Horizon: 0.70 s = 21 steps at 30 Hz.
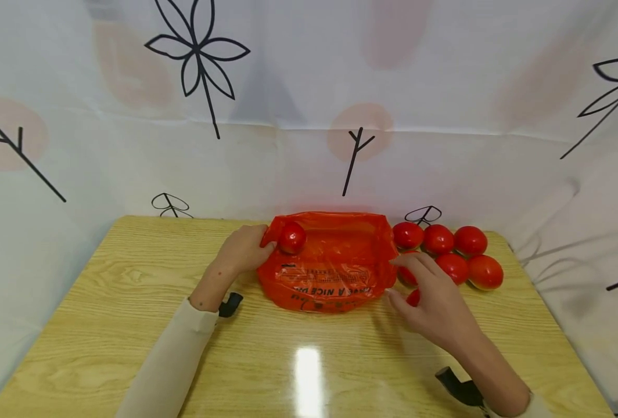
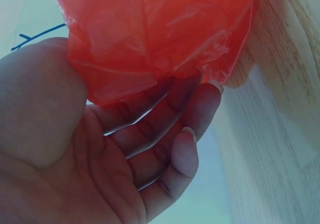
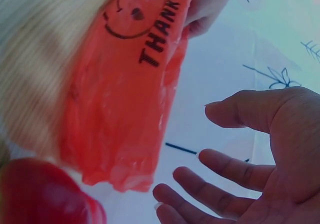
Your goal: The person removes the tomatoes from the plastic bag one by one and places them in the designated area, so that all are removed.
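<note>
A red plastic bag point(image 1: 335, 232) with dark print stands on the table, its mouth spread wide. One glossy red round fruit point(image 1: 292, 237) shows inside it at the left; I cannot tell whether it is an apple or a tomato. My left hand point(image 1: 244, 249) grips the bag's left rim between thumb and fingers, and the left wrist view shows the film point(image 2: 160, 33) bunched there. Beside the bag's right edge is my right hand point(image 1: 434, 302), holding nothing. In the right wrist view its fingers point(image 3: 210, 196) are loosely bent and apart from the bag.
Several more red round fruits point(image 1: 471, 240) are grouped on the table right of the bag, some partly hidden behind my right hand. The wooden table point(image 1: 131, 302) meets a patterned white cloth point(image 1: 298, 168) at its back edge.
</note>
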Available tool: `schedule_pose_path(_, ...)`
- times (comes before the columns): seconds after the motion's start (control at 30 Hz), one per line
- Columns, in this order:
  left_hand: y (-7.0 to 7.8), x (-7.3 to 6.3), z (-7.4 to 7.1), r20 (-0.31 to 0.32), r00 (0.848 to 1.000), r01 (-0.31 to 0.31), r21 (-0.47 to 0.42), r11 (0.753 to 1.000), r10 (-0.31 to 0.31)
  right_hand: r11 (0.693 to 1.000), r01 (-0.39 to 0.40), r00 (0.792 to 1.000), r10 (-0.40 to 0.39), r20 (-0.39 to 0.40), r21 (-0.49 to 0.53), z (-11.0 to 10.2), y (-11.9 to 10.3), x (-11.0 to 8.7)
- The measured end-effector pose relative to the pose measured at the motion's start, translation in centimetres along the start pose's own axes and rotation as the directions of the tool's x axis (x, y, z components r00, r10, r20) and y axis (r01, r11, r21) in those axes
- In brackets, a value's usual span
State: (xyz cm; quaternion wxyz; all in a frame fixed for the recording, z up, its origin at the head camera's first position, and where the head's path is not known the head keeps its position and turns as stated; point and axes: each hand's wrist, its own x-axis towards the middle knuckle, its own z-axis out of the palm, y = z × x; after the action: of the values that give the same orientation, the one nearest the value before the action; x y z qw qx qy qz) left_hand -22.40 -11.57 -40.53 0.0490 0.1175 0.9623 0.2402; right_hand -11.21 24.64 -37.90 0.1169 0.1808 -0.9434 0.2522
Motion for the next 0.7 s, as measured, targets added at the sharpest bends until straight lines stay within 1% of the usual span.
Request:
schedule_pose_path(0.1,0.0,0.0,0.0,0.002,1.000,0.002,0.003,1.000,-0.002,1.000,-0.008,1.000,0.008,0.013,0.010,0.1,-0.5,0.5)
schedule_pose_path(0.27,-0.1,0.0,0.0,-0.001,1.000,-0.005,0.005,1.000,0.005,0.999,-0.004,1.000,0.004,0.009,0.033,0.5,-1.1,1.4)
schedule_pose_path(0.4,-0.1,0.1,0.1,-0.009,1.000,-0.016,0.010,1.000,0.016,0.999,-0.018,0.999,0.017,0.035,0.047,0.8,-1.6,1.9)
schedule_pose_path(0.53,-0.2,0.1,0.2,-0.011,1.000,-0.020,0.021,1.000,0.020,0.998,-0.012,0.999,0.009,0.048,0.067,1.2,-2.0,2.4)
schedule_pose_path(0.7,-0.1,0.1,0.1,-0.010,1.000,-0.013,0.022,1.000,0.013,0.996,0.008,0.999,-0.012,0.041,0.089,1.7,-2.6,2.9)
